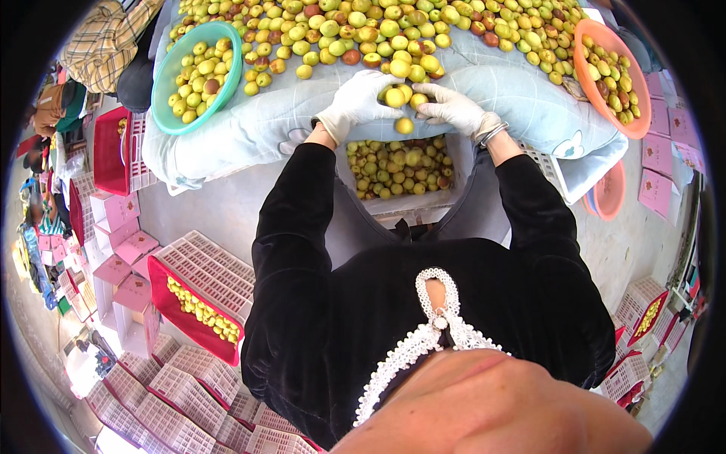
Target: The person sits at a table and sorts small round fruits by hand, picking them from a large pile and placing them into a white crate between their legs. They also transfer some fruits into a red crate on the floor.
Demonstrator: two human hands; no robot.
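Observation:
My left hand, in a white glove, curls around several yellow-green jujubes at the near edge of the padded cloth. From the other side my right hand, also gloved and with a bracelet at the wrist, closes on the same small group, its fingertips against one jujube. Just below the hands is a single jujube; whether it rests on the cloth or is falling I cannot tell. A lined crate of jujubes stands beneath, between my knees.
A large heap of jujubes covers the far cloth. A teal basin with jujubes stands left, an orange basin with jujubes right. Plastic crates and pink boxes crowd the left floor. A person in a plaid garment is at upper left.

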